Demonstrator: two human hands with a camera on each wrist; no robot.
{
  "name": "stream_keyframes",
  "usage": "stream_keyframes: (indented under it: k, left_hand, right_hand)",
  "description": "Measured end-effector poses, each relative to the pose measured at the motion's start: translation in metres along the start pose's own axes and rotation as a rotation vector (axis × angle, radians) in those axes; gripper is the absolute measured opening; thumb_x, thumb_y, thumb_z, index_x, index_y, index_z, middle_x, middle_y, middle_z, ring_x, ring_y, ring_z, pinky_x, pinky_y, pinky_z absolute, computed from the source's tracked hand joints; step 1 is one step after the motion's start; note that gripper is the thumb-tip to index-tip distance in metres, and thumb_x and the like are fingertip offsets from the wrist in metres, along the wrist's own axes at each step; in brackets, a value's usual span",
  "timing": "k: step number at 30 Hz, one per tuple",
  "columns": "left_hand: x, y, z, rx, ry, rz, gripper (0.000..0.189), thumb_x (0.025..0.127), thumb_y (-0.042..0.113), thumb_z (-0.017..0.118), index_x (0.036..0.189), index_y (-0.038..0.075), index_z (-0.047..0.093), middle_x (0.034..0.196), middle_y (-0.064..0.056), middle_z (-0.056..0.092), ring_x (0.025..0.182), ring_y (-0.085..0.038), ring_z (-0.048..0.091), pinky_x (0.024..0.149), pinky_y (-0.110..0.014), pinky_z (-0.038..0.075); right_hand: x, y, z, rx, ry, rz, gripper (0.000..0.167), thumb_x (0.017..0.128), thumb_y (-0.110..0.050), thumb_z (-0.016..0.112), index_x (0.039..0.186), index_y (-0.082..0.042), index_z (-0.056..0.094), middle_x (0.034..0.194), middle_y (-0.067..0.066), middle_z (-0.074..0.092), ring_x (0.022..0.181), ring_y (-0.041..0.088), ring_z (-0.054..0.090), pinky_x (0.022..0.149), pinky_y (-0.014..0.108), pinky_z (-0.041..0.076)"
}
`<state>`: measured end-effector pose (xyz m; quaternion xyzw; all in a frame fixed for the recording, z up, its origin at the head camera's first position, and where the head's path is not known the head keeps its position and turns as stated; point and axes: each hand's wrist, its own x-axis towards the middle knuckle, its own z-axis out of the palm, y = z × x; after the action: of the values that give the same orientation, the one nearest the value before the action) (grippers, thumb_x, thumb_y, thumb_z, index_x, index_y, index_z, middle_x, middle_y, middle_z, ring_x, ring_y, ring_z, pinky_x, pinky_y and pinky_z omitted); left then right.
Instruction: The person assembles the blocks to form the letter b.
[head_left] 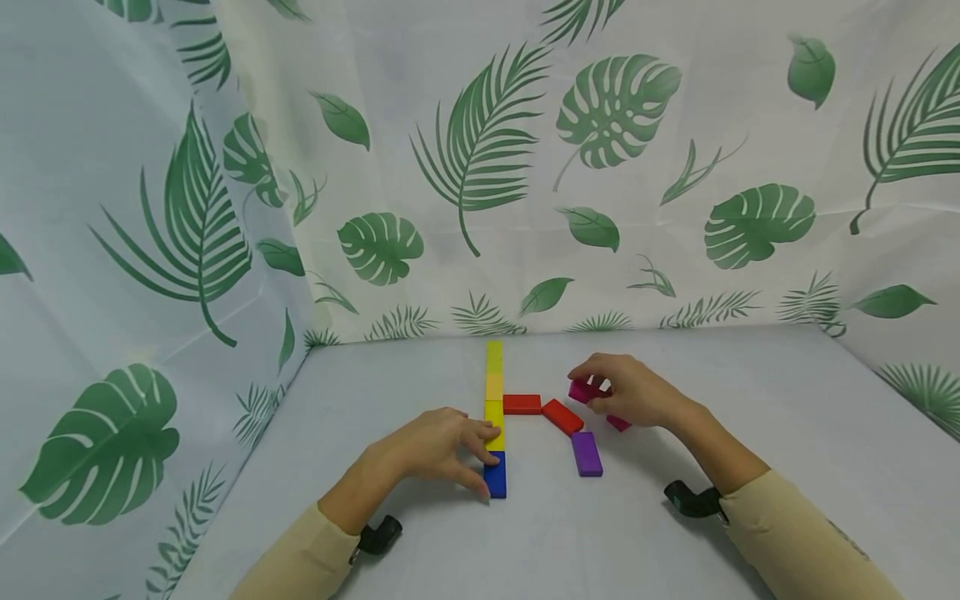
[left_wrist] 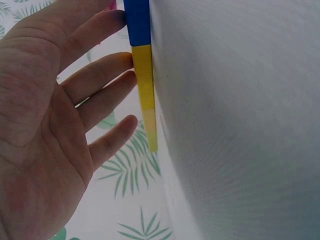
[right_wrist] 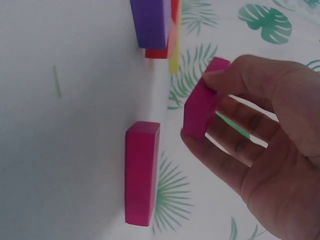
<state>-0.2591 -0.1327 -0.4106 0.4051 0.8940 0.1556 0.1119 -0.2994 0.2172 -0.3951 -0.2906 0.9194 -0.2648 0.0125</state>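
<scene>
My right hand (head_left: 630, 390) pinches a magenta block (right_wrist: 196, 114) between thumb and fingers, raised off the table. A second magenta block (right_wrist: 141, 175) lies on the table below that hand, mostly covered by it in the head view. My left hand (head_left: 442, 446) has its fingers spread and relaxed, the tips resting along a straight column of yellow blocks (head_left: 494, 367) and a blue block (head_left: 497, 479) at its near end. From the column a red block (head_left: 522, 405) runs right, followed by a slanted red block (head_left: 562, 417) and a purple block (head_left: 587, 455).
A pale cloth covers the table (head_left: 525, 550). Behind and beside it hang white curtains (head_left: 660, 192) printed with green leaves. Dark wrist cameras are strapped at both sleeves.
</scene>
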Motion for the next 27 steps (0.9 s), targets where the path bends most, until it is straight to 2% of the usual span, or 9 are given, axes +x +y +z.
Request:
stream_keyframes:
  k: [6, 17, 24, 27]
  left_hand:
    - [0.000, 0.000, 0.000, 0.015, 0.004, 0.007, 0.046, 0.078, 0.059, 0.085, 0.118, 0.038, 0.079, 0.149, 0.009, 0.060, 0.144, -0.007, 0.051, 0.119, -0.046, 0.044]
    - [0.001, 0.000, -0.001, 0.032, 0.005, 0.014, 0.047, 0.078, 0.061, 0.084, 0.119, 0.038, 0.079, 0.148, 0.009, 0.060, 0.143, -0.007, 0.052, 0.118, -0.045, 0.045]
    - [0.000, 0.000, 0.000, 0.032, 0.004, 0.014, 0.047, 0.078, 0.061, 0.084, 0.119, 0.039, 0.079, 0.149, 0.009, 0.060, 0.143, -0.007, 0.052, 0.119, -0.046, 0.043]
    - [0.000, 0.000, 0.000, 0.029, 0.000, 0.008, 0.046, 0.078, 0.061, 0.084, 0.118, 0.039, 0.079, 0.149, 0.009, 0.060, 0.143, -0.007, 0.052, 0.119, -0.047, 0.043]
  right_hand:
    - [-0.001, -0.012, -0.001, 0.017, -0.062, -0.036, 0.041, 0.090, -0.004, 0.077, 0.130, -0.012, 0.072, 0.115, -0.002, 0.069, 0.104, 0.018, 0.065, 0.080, 0.027, 0.060]
    - [0.000, -0.025, -0.003, 0.065, -0.117, -0.089, 0.043, 0.089, -0.005, 0.078, 0.129, -0.017, 0.072, 0.116, -0.004, 0.070, 0.104, 0.015, 0.066, 0.083, 0.025, 0.060]
    - [0.000, -0.029, -0.002, 0.114, -0.169, -0.118, 0.041, 0.090, -0.004, 0.079, 0.129, -0.014, 0.073, 0.118, -0.002, 0.072, 0.107, 0.017, 0.068, 0.089, 0.034, 0.063]
    - [0.000, -0.032, -0.001, 0.126, -0.189, -0.125, 0.041, 0.090, -0.004, 0.079, 0.129, -0.017, 0.073, 0.118, -0.004, 0.072, 0.107, 0.016, 0.068, 0.090, 0.037, 0.063]
